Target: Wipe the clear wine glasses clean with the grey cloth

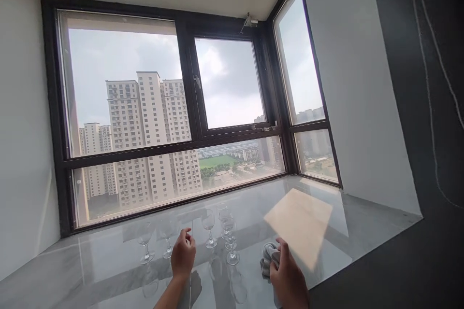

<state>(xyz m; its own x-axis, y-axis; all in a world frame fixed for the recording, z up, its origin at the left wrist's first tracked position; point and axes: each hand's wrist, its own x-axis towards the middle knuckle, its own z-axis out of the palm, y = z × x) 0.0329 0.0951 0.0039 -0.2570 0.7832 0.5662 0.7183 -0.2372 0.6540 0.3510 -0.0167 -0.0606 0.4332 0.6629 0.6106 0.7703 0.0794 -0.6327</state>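
Observation:
My left hand is over the sill among several clear stemmed wine glasses, its fingers loosely curled and a little apart, with nothing visible in them. Just left of it is one wine glass, and farther left stands another wine glass. To its right a wine glass stands upright beside a close group, whose front wine glass is nearest to me. My right hand is closed on a crumpled grey cloth, low over the sill, right of the glasses.
The glossy grey marble window sill mirrors the glasses and carries a bright sunlit patch. Dark-framed windows close off its back, with a white wall on the right. The sill's front edge slopes across the lower right.

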